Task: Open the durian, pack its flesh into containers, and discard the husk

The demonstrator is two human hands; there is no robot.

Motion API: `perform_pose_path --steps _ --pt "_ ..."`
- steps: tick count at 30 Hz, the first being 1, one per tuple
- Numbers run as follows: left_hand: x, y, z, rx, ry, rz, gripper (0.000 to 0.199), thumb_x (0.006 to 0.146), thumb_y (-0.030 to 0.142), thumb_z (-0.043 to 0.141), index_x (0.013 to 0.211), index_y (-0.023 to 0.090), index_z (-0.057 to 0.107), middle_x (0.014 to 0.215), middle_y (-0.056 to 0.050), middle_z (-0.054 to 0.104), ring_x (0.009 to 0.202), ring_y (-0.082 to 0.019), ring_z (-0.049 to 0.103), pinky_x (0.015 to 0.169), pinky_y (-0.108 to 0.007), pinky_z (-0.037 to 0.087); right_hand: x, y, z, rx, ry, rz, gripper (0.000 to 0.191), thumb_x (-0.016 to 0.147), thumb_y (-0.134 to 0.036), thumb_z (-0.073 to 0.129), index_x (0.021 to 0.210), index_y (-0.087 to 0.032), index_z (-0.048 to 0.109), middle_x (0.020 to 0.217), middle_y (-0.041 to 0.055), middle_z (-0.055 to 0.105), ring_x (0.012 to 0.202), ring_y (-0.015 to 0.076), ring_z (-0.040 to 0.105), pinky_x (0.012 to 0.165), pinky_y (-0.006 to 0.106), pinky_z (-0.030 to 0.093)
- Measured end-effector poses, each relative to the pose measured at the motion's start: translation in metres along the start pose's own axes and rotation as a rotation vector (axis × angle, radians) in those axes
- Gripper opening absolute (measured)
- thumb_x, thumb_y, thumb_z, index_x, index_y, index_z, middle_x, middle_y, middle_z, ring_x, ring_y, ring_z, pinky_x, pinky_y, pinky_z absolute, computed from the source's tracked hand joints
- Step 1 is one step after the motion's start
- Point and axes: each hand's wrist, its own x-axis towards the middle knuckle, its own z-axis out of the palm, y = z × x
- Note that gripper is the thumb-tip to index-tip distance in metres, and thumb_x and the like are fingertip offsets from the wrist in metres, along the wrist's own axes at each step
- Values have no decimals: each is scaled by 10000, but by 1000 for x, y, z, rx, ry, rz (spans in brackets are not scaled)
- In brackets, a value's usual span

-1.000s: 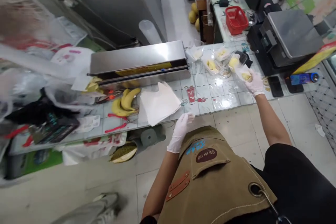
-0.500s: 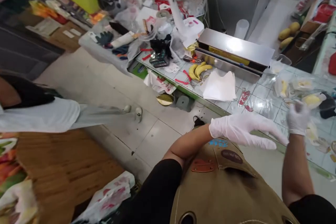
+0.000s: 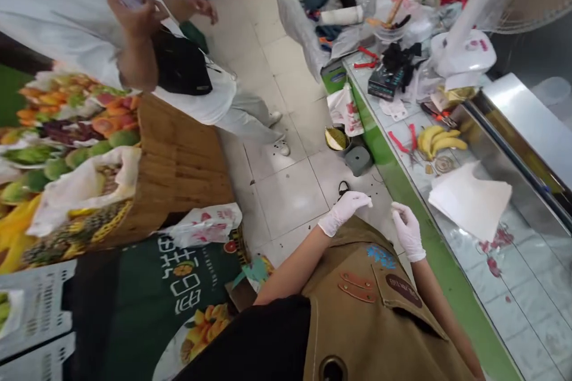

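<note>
Both of my hands wear thin white gloves and hover in front of my brown apron [image 3: 357,286], a short gap apart. My left hand [image 3: 347,212] is closed in a pinch, with a small pale bit at the fingertips that is too small to name. Facing it, my right hand [image 3: 408,233] has its fingers curled against the thumb. A pale spot shows at its tips too, and I cannot tell whether it is glove or something held. The counter [image 3: 527,274] lies to the right of my right hand.
Bananas [image 3: 440,141], red-handled scissors [image 3: 404,141], white sheets [image 3: 471,197] and a metal wrapping machine [image 3: 536,125] are on the counter. A grey stool [image 3: 358,161] and a bin [image 3: 336,138] stand below. At left, a person [image 3: 187,83] holds a phone beside a fruit stand [image 3: 179,172].
My view has swung left, towards the person and the fruit stand. My right hand has left the wrapped fruit on the counter. My left hand has gone from outstretched fingers to a pinch.
</note>
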Motion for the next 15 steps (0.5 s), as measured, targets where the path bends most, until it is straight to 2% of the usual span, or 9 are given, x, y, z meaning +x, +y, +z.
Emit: perform_pose_path --steps 3,7,11,15 --pt "50 -20 -54 -166 52 -140 418 742 605 822 697 198 741 810 -71 767 889 -251 709 948 -384 554 36 3 40 26 -44 181 533 797 -633 866 1122 -212 822 1113 107 835 948 256 764 893 423 644" --pt "110 -42 -131 -359 236 -217 601 729 777 802 657 222 584 824 -72 739 873 -225 695 925 -375 565 106 5 97 80 74 490 594 654 -637 947 1044 -215 794 902 57 810 730 203 715 693 342 600" --pt "142 -52 -196 -584 389 -180 674 721 812 840 655 212 539 820 -64 713 813 -178 653 839 -322 538 210 15 174 13 51 679 422 756 -532 918 968 -226 719 817 40 781 700 192 705 651 307 585" --pt "179 -49 -247 -716 464 -129 630 747 763 889 710 201 605 831 -54 698 837 -184 663 873 -332 544 327 60 263 -105 -58 759 254 906 -413 839 984 -234 677 788 12 756 690 170 694 645 274 577"
